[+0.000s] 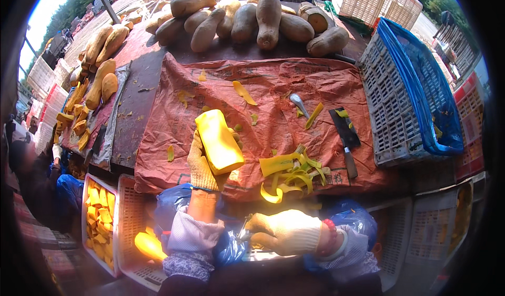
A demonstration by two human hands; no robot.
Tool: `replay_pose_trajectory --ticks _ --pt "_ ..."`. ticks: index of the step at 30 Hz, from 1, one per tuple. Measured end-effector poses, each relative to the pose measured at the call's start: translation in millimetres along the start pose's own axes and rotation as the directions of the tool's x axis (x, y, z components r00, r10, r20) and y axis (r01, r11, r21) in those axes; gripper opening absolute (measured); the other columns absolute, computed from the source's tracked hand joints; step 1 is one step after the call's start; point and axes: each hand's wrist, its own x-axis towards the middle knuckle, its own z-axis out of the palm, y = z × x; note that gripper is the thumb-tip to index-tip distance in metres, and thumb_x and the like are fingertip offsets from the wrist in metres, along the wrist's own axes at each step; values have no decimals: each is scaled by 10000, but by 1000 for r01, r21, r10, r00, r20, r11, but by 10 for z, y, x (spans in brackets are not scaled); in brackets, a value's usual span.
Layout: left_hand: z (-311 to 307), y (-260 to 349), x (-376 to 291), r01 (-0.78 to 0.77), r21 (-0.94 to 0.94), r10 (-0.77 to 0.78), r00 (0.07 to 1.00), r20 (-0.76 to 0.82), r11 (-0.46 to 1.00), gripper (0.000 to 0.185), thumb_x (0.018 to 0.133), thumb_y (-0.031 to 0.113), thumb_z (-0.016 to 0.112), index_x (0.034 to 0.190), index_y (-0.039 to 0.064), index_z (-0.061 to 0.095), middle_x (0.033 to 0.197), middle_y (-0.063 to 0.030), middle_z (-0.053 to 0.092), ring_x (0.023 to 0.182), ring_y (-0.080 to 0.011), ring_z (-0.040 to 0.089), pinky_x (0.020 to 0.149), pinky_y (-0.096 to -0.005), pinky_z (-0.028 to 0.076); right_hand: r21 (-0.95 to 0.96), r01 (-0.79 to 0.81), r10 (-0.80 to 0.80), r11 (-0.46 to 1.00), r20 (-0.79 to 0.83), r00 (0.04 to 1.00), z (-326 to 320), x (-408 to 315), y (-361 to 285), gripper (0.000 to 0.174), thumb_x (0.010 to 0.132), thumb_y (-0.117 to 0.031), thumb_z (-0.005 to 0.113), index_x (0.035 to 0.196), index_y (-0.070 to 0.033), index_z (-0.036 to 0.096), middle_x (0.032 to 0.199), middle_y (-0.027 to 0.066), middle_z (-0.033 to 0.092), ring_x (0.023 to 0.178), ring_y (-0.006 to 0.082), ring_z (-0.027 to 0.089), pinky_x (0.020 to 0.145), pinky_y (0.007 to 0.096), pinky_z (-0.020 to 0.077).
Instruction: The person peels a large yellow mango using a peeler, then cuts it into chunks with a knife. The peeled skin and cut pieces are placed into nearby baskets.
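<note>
My left hand [205,164], in a knitted work glove, grips a peeled block of orange squash [219,140] above the red woven sheet. The block is tilted, with one cut end towards me. Lower down, near my lap, my right hand [286,233] wears a similar glove and has its fingers closed on a small metal tool [243,234], perhaps a peeler; most of it is hidden. A heap of peel strips [298,171] lies on the sheet [177,99] to the right of the block. Beyond it are a metal spoon [298,103] and a cleaver [346,136] with peel on its blade.
Unpeeled squashes [244,22] line the table's far side. A crate with a blue liner [398,99] stands at the right. Lower left, one crate holds squash chunks [98,213]; beside it, another crate [132,217] holds a peeled squash [150,245]. A co-worker [35,177] is at far left.
</note>
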Motion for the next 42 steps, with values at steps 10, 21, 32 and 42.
replay_pose_trajectory --ticks 10,21,32,42 --pt "-146 -599 -202 432 11 -417 864 283 902 559 1147 440 420 1500 17 510 1318 -182 690 1078 -300 726 955 -438 617 522 267 362 810 -804 472 -221 230 301 305 1052 -117 637 1323 14 590 1156 170 731 1063 193 698 924 325 554" --pt "-389 86 234 -72 16 74 981 -179 997 568 1083 591 473 1390 128 591 1184 -127 737 1014 -341 736 908 -524 618 39 -116 123 992 -280 952 -533 -221 701 436 1025 -414 589 1360 -137 611 1155 234 748 1085 430 712 920 506 547" --pt "-303 -299 191 105 40 -96 978 -186 994 443 1004 234 703 1407 96 581 1366 -124 639 1269 -342 615 1156 -565 459 -1 -921 502 389 -838 213 -1017 -27 1671 413 987 -332 669 1377 -215 603 1302 177 648 1190 406 679 914 538 588" --pt "-471 -724 274 -545 798 506 779 370 256 817 914 -79 724 1620 83 346 1385 -141 605 1213 -224 635 1053 -339 531 45 -957 690 286 -703 173 -933 -376 2087 773 920 -288 681 1622 -168 380 1302 236 687 1238 407 686 992 528 571"
